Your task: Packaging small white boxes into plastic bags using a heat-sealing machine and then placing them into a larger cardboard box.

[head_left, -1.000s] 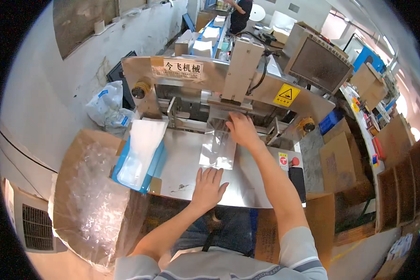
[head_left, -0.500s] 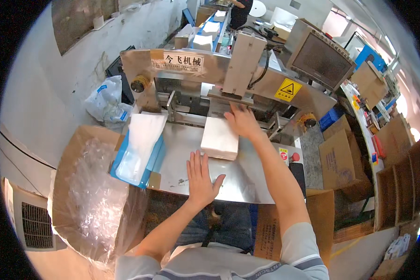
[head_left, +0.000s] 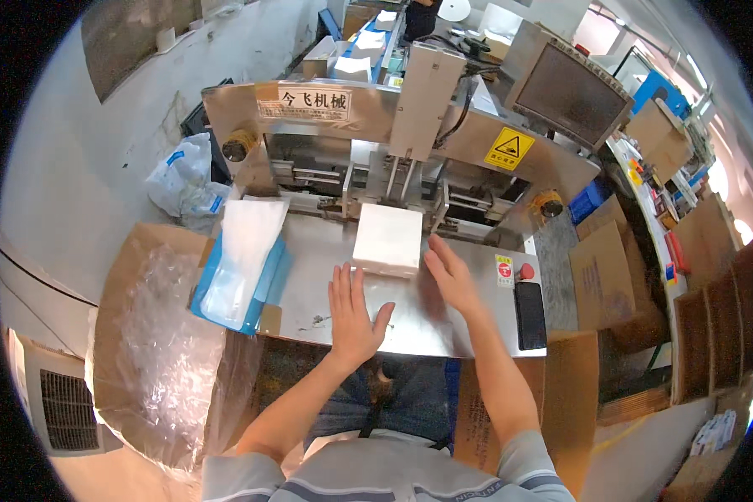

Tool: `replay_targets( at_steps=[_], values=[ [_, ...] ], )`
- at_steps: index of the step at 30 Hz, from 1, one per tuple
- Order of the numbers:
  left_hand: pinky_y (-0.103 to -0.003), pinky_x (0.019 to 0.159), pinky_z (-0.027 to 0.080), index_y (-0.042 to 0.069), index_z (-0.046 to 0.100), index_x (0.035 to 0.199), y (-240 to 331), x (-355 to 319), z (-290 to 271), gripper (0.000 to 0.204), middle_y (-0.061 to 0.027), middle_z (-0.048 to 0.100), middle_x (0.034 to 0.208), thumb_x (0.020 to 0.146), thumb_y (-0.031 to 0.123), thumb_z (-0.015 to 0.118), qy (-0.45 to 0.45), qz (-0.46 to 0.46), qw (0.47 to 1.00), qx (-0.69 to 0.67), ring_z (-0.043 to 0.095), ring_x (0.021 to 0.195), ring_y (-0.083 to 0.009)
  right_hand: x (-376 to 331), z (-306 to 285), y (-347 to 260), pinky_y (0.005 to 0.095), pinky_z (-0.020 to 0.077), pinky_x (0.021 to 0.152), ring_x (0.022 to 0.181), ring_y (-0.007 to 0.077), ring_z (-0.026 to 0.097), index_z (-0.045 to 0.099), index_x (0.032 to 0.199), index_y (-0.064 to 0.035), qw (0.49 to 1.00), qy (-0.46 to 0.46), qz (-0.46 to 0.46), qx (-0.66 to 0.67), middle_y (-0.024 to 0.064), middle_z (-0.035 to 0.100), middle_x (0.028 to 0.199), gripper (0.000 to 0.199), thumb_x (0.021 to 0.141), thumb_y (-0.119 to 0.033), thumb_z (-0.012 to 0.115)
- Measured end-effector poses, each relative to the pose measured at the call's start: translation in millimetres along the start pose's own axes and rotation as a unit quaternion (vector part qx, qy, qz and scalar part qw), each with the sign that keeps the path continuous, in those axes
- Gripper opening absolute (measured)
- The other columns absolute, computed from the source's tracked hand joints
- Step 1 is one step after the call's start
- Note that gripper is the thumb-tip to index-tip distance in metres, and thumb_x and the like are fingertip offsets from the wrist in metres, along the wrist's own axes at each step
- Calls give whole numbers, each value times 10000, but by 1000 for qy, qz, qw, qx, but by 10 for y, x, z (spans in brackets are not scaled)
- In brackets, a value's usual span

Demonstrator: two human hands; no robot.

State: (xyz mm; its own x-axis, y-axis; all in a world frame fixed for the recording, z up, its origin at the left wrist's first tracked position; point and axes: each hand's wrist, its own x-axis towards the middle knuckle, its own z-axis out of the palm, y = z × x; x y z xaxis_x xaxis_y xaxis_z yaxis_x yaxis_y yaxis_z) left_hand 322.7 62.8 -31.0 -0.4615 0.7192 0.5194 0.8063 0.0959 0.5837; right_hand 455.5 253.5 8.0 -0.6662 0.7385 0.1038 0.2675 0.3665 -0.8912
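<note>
A square stack of white paper sheets, probably napkins [head_left: 387, 238], lies on the steel worktop of a machine, against its inner opening. My left hand [head_left: 356, 318] is at the stack's near left corner, palm forward, fingers outstretched and holding nothing. Right of the stack, my right hand [head_left: 452, 274] stands apart from it, fingers extended and also without anything in them. Metal guide plates [head_left: 348, 189] flank the stack's far end. Beneath the upright grey housing [head_left: 427, 100] two rods run down behind the stack.
Clear plastic bags [head_left: 249, 263] lie in a blue holder on the left. A carton [head_left: 113, 335] lined with clear film stands beside it. To the right are a red button [head_left: 525, 272] and a dark phone-like slab [head_left: 530, 314]. A monitor [head_left: 573, 96] hangs over the machine.
My right hand has drawn back from the stack's far edge to its right side. The guide plates have moved inward, and rods now show below the grey housing. My left hand stays nearly still.
</note>
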Motion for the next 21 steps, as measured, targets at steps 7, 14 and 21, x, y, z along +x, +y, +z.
replay_targets(
  at_steps=[7,14,21],
  values=[
    [-516,1207,218,-103,241,1516,-72,210,37,803,-352,276,1555,966,317,648,36,-50,992,-112,255,1467,-490,26,108,67,359,339,1162,1414,309,455,442,1485,34,998,28,47,24,222,491,1507,685,1030,-470,535],
    [-420,1160,328,-94,260,1526,-315,839,182,791,-328,423,1495,996,368,621,17,-226,929,-291,422,1411,-400,370,340,96,395,320,1175,1420,392,431,377,1499,84,995,73,66,-24,306,465,1490,837,990,-564,526],
    [-367,1050,448,-66,429,1432,-248,734,135,649,-192,593,1344,993,366,632,-97,-161,896,-402,581,1235,-268,130,319,-123,375,343,1152,1382,294,466,377,1534,-5,968,44,-10,247,219,485,1501,768,913,-273,741]
  ],
)
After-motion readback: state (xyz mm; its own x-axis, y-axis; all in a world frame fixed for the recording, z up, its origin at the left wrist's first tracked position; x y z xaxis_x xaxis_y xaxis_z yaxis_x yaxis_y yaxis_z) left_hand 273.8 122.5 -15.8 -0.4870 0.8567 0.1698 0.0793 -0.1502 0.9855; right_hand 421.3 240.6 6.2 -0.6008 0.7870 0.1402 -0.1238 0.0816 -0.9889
